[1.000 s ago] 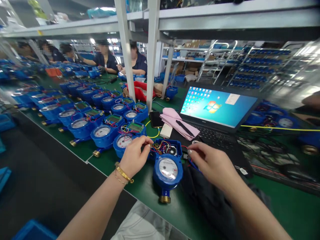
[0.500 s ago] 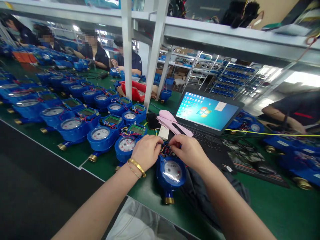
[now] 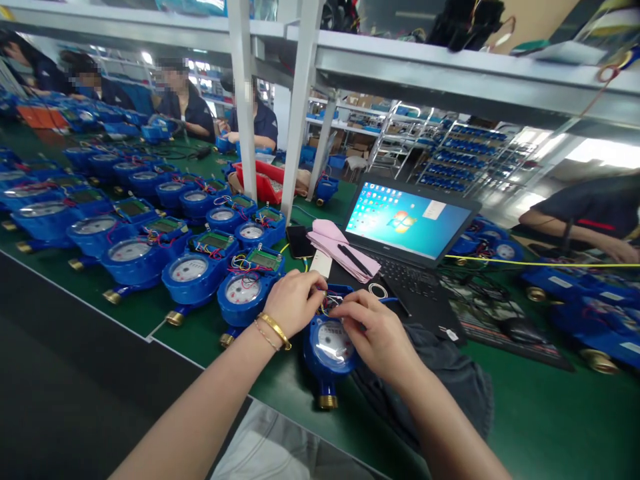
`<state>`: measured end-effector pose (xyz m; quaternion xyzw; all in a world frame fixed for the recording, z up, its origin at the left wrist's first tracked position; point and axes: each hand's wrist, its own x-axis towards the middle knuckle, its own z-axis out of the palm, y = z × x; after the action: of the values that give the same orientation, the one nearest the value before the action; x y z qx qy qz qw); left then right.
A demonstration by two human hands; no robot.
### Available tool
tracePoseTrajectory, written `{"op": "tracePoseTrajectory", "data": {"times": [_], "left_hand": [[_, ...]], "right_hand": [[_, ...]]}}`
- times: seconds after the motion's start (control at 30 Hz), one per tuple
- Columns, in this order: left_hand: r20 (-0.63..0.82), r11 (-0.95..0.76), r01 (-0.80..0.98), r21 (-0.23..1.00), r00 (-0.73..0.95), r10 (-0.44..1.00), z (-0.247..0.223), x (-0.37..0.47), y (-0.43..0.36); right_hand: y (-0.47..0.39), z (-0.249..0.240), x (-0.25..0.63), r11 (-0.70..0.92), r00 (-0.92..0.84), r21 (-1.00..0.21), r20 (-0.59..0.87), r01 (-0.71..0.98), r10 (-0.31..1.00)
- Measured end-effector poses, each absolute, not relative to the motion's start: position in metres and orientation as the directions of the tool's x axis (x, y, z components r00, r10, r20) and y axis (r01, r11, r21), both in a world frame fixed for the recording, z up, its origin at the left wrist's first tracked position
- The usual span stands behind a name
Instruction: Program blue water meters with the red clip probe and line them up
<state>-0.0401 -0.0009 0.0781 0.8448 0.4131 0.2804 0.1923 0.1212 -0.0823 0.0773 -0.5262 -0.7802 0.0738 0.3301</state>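
Note:
A blue water meter (image 3: 331, 350) with a round clear dial and a brass threaded end stands on the green bench in front of me. At its far side, thin coloured wires (image 3: 330, 302) show in the open electronics compartment. My left hand (image 3: 296, 303) reaches in from the left, thumb and fingers pinched at these wires. From the right, my right hand (image 3: 376, 333) bends over the dial's edge, its fingertips closed at the same wires. Fingers partly hide the compartment. Another meter (image 3: 243, 290), its green display board exposed, sits just left of my left wrist.
Rows of blue meters (image 3: 186, 270) fill the bench to the left. Behind my hands lie pink papers (image 3: 345, 250), a pen, a phone (image 3: 300, 242) and an open laptop (image 3: 395, 220). Dark cloth (image 3: 440, 380) lies to the right. White posts (image 3: 300, 113) carry a shelf; co-workers sit beyond.
My right hand has come nearer over the dial and its fingers have shifted. A white ring-shaped coil and blue lead behind it now show. The view has shifted slightly.

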Motion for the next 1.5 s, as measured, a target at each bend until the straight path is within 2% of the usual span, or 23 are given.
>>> {"op": "tracePoseTrajectory", "data": {"times": [0.1,0.2,0.3,0.4,0.53,0.67,0.9,1.07,1.2,1.37,1.5], "left_hand": [[0.317,-0.599,0.578,0.554,0.519,0.794,0.080,-0.041,-0.003],[0.319,-0.605,0.574,0.552,0.525,0.789,0.081,-0.042,-0.004],[0.320,-0.600,0.577,0.554,0.517,0.793,0.080,-0.044,-0.004],[0.323,-0.586,0.580,0.566,0.498,0.805,0.079,-0.044,-0.004],[0.402,-0.617,0.593,0.517,0.469,0.787,0.079,-0.043,-0.005],[0.518,-0.691,0.593,0.413,0.471,0.714,0.077,-0.045,-0.006],[0.543,-0.655,0.531,0.538,0.375,0.751,0.070,-0.051,-0.005],[0.557,-0.607,0.561,0.563,0.285,0.780,0.072,-0.060,-0.011],[0.554,-0.526,0.608,0.594,0.164,0.816,0.075,-0.076,-0.023],[0.520,-0.455,0.617,0.642,0.087,0.850,0.076,-0.091,-0.032],[0.531,-0.425,0.673,0.605,0.057,0.845,0.078,-0.095,-0.034]], "right_hand": [[-0.092,0.072,0.132,0.438,-0.180,-0.478,0.493,0.762,0.851],[-0.098,0.062,0.158,0.339,-0.053,-0.499,0.502,0.797,0.863],[-0.102,0.046,0.189,0.165,0.069,-0.499,0.416,0.851,0.907],[-0.106,0.029,0.208,0.017,0.125,-0.444,0.288,0.896,0.949],[-0.110,0.017,0.210,-0.066,0.126,-0.377,0.139,0.924,0.982],[-0.112,0.012,0.206,-0.079,0.130,-0.346,0.127,0.935,0.983],[-0.117,0.002,0.211,-0.019,0.065,-0.271,0.163,0.963,0.984],[-0.119,-0.001,0.214,0.097,-0.034,-0.232,0.262,0.968,0.964],[-0.121,-0.002,0.215,0.186,-0.120,-0.157,0.357,0.970,0.926],[-0.121,-0.003,0.215,0.197,-0.151,-0.066,0.423,0.978,0.893],[-0.121,-0.005,0.222,0.102,-0.048,-0.105,0.424,0.989,0.904]]}}
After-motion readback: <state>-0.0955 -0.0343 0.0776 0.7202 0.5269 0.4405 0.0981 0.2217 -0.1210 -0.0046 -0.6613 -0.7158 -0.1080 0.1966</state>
